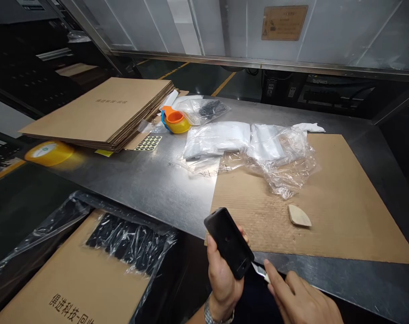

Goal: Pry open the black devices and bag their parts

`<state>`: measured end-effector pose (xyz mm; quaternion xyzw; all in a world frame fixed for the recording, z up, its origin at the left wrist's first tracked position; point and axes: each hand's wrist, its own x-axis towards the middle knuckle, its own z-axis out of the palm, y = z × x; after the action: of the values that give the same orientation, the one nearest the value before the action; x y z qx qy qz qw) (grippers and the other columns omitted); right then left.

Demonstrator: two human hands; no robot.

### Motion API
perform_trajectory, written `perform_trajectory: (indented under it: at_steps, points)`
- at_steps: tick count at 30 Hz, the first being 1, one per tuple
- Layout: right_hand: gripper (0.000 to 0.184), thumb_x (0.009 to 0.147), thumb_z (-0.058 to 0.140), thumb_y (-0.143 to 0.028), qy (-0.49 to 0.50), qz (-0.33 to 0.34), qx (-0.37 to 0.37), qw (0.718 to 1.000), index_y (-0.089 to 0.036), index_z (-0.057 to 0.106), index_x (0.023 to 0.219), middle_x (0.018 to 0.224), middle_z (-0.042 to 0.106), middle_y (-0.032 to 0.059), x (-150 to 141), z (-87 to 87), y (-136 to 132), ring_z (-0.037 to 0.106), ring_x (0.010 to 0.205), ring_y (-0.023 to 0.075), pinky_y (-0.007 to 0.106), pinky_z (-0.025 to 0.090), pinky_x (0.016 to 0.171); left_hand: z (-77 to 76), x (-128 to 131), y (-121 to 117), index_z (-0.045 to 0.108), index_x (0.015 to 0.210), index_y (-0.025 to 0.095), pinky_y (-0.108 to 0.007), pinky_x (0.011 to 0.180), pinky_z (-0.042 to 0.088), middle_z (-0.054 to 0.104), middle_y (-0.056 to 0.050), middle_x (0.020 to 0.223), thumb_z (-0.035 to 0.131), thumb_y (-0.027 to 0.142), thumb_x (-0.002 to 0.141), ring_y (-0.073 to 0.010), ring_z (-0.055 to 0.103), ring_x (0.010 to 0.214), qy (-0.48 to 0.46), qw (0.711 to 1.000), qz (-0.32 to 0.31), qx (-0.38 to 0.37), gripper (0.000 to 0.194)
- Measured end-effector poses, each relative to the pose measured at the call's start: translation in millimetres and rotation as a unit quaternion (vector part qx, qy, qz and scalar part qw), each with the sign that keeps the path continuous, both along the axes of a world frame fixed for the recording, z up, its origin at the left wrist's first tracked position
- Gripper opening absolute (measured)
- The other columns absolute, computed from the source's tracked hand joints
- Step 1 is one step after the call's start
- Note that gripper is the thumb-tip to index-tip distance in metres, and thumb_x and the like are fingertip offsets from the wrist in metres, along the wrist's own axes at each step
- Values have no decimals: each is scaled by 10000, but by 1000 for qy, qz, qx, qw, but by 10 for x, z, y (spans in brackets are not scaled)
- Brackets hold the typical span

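My left hand (221, 279) is wrapped round a black rectangular plastic case (228, 243), held tilted just in front of the table's near edge. A metal watch band shows on that wrist. My right hand (298, 294) grips a small knife (259, 271) with a pale handle and a metal blade. The blade's tip is at the lower right edge of the case; whether it touches cannot be told. On the cardboard sheet (346, 193) beyond my hands lies a beige wedge-shaped piece (299, 216).
Clear plastic bags with white contents (221, 137) lie mid-table. At left are stacked cardboard sheets (99, 110), a yellow tape roll (49, 153), an orange and yellow tape dispenser (177, 121) and a sticker sheet (149, 143). A lined box (76, 265) stands below left.
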<state>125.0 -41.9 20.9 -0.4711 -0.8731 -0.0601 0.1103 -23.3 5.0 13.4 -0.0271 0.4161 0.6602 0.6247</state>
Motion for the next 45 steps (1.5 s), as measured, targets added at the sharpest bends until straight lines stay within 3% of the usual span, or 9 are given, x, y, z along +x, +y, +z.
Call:
perform_trajectory:
  at_steps: [14, 18, 22, 26, 33, 38, 40, 42, 45]
  points:
    - [320, 947, 343, -226, -8, 4, -2, 1000, -152, 564, 1166, 558, 509, -30, 44, -19, 5, 547, 415, 97, 207, 369, 369, -1, -2, -24, 691, 838, 124, -214, 604, 498, 664, -68, 752, 584, 602, 697, -143, 598, 653, 4, 999, -19, -26, 510]
    - [313, 954, 345, -234, 51, 20, -45, 997, -131, 518, 1193, 585, 545, -27, 89, -13, 17, 565, 454, 94, 194, 389, 400, 38, -23, 11, 687, 820, 115, -213, 572, 490, 663, -71, 734, 568, 594, 718, -135, 589, 616, 2, 998, -43, -40, 504]
    - [233, 960, 326, -219, 118, 0, -112, 987, -174, 554, 966, 564, 547, -52, 114, 6, 32, 543, 419, 76, 198, 343, 385, 59, -29, 20, 677, 806, 95, -203, 523, 461, 646, -71, 702, 499, 592, 770, -124, 567, 579, -15, 995, -77, -61, 529]
    - [271, 964, 296, -222, 109, 0, -132, 985, -212, 480, 765, 488, 497, -79, 86, 23, 52, 480, 333, 73, 226, 257, 341, 78, -18, 30, 669, 798, 87, -217, 518, 454, 635, -70, 697, 478, 570, 795, -120, 545, 559, -14, 993, -97, -66, 519]
    - [352, 985, 190, -253, 89, -3, -126, 988, -221, 436, 736, 437, 490, -78, 56, -7, 49, 474, 284, 82, 245, 178, 338, 81, -14, 37, 648, 827, 105, -229, 513, 445, 638, -70, 718, 497, 574, 784, -120, 539, 555, 15, 993, -99, -66, 495]
    - [353, 977, 200, -290, 85, -36, -206, 974, -228, 439, 725, 428, 487, -69, 101, -129, 44, 465, 306, 99, 231, 213, 374, 33, 14, -1, 639, 868, 130, -235, 527, 448, 650, -66, 747, 490, 568, 793, -134, 554, 598, 91, 991, -92, -37, 469]
    - [359, 971, 218, -324, 121, -50, -277, 952, -228, 440, 706, 439, 477, -62, 110, -111, 74, 466, 343, 100, 212, 254, 393, 25, 21, -21, 639, 867, 136, -243, 545, 456, 657, -69, 758, 501, 557, 793, -143, 566, 619, 114, 989, -88, -22, 449]
    - [383, 968, 213, -383, 200, -60, -409, 888, -224, 449, 712, 445, 451, -64, 107, -57, 110, 456, 375, 93, 190, 293, 413, 28, 15, -28, 642, 867, 128, -252, 560, 463, 661, -78, 765, 496, 569, 790, -153, 578, 634, 120, 988, -94, -11, 471]
    - [417, 940, 233, -504, 340, -59, -634, 692, -206, 491, 806, 455, 389, -80, 91, 9, 133, 374, 376, 67, 160, 280, 398, 41, -14, 1, 648, 870, 101, -246, 557, 464, 663, -94, 767, 491, 593, 779, -152, 583, 625, 90, 989, -119, -17, 525]
